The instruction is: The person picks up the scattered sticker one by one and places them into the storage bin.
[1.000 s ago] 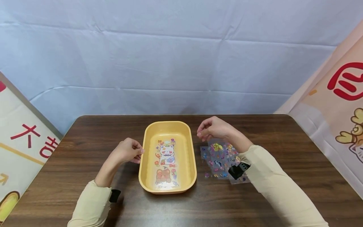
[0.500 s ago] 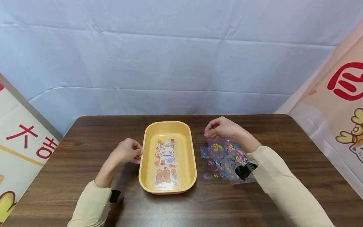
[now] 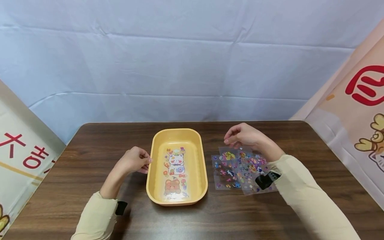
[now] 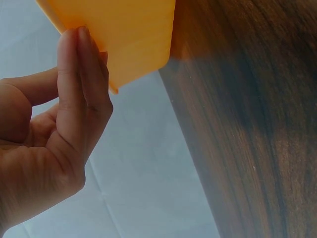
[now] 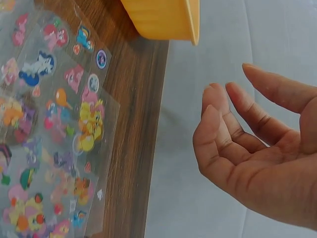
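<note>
A yellow rectangular tray (image 3: 198, 156) with rounded corners stands on the table. Flat on its bottom lies a clear sticker sheet (image 3: 177, 165) with a white cat and a brown bear. My left hand (image 3: 136, 160) pinches the tray's left rim between thumb and fingers; the left wrist view shows the fingers (image 4: 72, 94) against the tray's outer wall. My right hand (image 3: 244, 136) hovers above the far edge of several overlapping clear sticker sheets (image 3: 229, 173) with colourful pony figures. Its fingers are loosely bent, and in the right wrist view nothing lies between thumb and fingers (image 5: 210, 129).
The dark wooden table (image 3: 105, 143) ends at the back before a pale cloth backdrop (image 3: 192, 66). Printed banners stand at the left (image 3: 24, 150) and right (image 3: 360, 133). Black straps (image 3: 267, 180) with wrist cameras sit over the cream sleeves.
My right hand has moved to the right, away from the tray and over the pony sticker sheets, uncovering more of them. The left hand and the tray have stayed in place.
</note>
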{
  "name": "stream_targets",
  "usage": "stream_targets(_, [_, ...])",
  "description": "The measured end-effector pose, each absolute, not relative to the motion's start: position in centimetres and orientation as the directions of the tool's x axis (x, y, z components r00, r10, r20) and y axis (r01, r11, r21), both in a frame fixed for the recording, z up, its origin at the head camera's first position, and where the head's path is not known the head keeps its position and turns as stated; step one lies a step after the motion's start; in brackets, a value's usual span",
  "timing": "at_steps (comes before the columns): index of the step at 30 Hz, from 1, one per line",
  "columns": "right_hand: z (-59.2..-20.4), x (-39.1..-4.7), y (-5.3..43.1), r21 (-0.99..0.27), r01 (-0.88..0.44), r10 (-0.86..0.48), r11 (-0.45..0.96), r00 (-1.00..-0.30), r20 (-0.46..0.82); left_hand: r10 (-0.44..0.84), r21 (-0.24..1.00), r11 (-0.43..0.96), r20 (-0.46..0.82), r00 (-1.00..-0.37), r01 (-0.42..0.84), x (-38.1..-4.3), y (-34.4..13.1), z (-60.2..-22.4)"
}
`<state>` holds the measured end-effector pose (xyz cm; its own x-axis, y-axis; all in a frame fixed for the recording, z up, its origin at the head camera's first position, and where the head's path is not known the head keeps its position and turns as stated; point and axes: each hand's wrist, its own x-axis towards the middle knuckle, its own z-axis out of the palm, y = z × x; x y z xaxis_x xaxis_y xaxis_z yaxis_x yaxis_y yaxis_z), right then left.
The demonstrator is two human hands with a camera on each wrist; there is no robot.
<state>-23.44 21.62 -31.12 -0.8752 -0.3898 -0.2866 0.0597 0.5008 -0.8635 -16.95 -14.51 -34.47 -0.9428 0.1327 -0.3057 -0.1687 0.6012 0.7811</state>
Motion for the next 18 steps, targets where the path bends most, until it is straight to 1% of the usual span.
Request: stream_targets(18, [-31.6, -23.4, 25.4, -0.849, 0.128, -0.325, 0.512, -0.886, -0.329, 0.136, 0.789, 0.589, -0.309, -0.941, -0.174, -17.4, -14.6, -34.9])
